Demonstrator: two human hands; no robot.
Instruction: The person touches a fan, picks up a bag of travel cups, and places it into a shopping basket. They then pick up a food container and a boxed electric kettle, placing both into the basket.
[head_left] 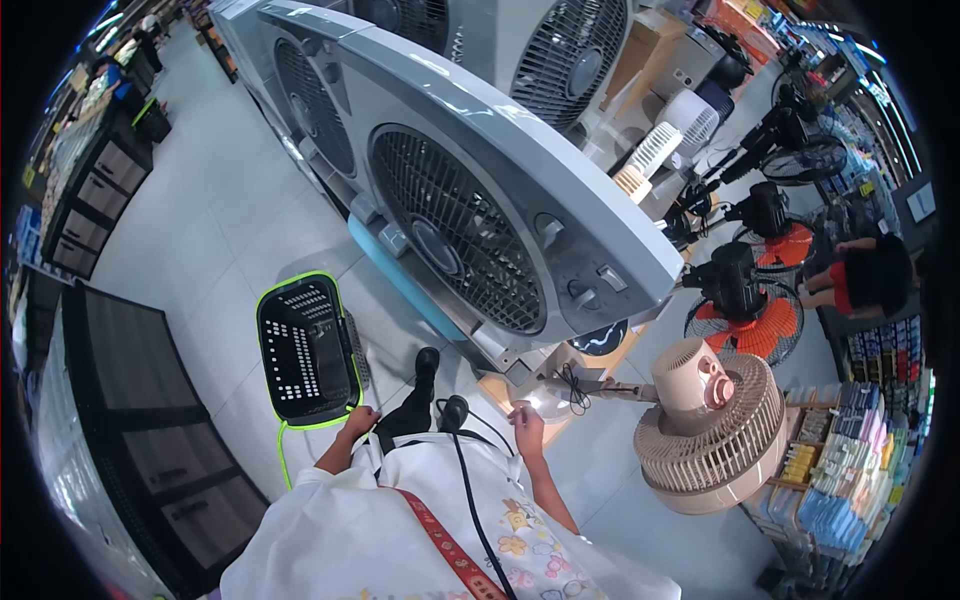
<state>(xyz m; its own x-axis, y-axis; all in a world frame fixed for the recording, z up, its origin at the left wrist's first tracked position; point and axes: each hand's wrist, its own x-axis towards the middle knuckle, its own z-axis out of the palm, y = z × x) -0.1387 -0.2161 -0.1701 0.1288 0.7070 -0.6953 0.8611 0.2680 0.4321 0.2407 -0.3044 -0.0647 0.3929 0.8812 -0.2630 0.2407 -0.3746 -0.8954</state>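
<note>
My left hand (362, 421) is closed beside the near corner of a black shopping basket (311, 350) with a lime-green rim, on a green basket handle that is mostly hidden. The basket stands on the floor to the left of my shoes. My right hand (526, 428) hangs ahead of my white shirt with loosely bent fingers and nothing visible in them. Its fingertips overlap the edge of the display by the pale base of a beige pedestal fan (712, 430). In front of me looms a large grey box fan (455, 235) with two round grilles.
Several black fans with orange blades (750, 318) stand at right, near shelves of packaged goods (840, 470) and a person in dark clothes (872, 275). Dark cabinets (160, 440) line the left side. Pale tiled floor (215, 215) runs between them and the fans.
</note>
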